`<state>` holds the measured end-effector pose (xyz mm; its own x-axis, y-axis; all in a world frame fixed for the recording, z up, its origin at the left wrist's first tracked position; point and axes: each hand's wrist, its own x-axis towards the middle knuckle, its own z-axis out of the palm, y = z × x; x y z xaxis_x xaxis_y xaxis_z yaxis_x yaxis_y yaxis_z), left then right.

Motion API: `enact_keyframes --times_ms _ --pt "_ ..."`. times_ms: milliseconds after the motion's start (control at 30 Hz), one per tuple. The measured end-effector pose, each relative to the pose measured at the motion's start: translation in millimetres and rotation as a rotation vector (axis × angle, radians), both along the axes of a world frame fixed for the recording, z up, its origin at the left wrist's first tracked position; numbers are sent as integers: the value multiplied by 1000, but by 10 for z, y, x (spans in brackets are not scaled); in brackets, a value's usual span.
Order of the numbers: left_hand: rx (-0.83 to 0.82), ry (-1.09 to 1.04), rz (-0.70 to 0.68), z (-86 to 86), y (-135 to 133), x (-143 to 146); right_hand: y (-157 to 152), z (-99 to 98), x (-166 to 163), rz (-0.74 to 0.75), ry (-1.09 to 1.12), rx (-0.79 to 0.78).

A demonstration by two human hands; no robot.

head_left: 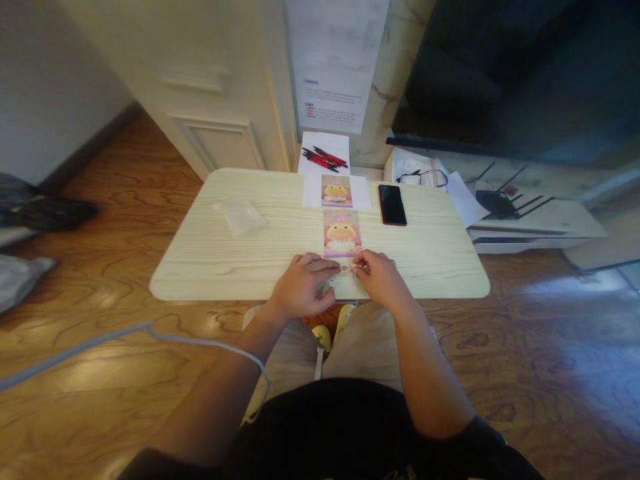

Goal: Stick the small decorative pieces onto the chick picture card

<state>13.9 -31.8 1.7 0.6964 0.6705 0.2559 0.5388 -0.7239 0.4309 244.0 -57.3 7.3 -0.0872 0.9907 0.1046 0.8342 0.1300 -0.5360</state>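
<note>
My left hand [306, 285] rests at the near edge of the table with its fingers stretched out to the right and its thumb apart. Its fingertips touch a small, pale, partly see-through piece [344, 272] with fine markings, whose kind I cannot make out. On the other side of that piece, my right hand [381, 277] is closed in a pinch; what sits between the fingertips is too small to name. Just beyond both hands lies a pink card [342, 233] with a yellow cartoon figure. A similar picture [337, 191] lies farther back on a white sheet [313, 191].
A dark phone [393, 205] lies at the table's back right, and a clear plastic bag [243, 217] at the left. Red and black pens [324, 159] lie on paper behind the table [200, 260]. A pale cable [200, 341] crosses near my left arm.
</note>
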Motion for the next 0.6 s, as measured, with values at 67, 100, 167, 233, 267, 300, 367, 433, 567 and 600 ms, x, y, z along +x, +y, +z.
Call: enact_keyframes --times_ms 67,100,167,233,267,300,367,433,567,600 --pt "0 -10 10 -9 -1 -4 -3 -7 38 6 9 15" --pt "0 -14 13 -13 -1 -5 -6 -10 63 11 19 20" --pt "0 -20 17 -18 3 -6 -14 -12 128 12 53 24" --pt "-2 -22 17 -22 7 -6 -28 -4 207 -2 79 27" --pt "-2 -23 16 -23 9 -6 -37 3 248 -11 78 32" --pt "-2 -22 14 -25 10 -6 -48 11 285 -19 67 37" --pt "-3 -21 11 -26 11 -4 -73 27 338 -30 27 39" --pt "-7 -20 8 -23 11 0 -96 34 351 -51 -20 35" --pt "-20 -7 5 -14 14 5 -121 5 279 -58 -95 19" --pt "-21 -4 4 -12 14 5 -121 -7 256 -50 -102 13"
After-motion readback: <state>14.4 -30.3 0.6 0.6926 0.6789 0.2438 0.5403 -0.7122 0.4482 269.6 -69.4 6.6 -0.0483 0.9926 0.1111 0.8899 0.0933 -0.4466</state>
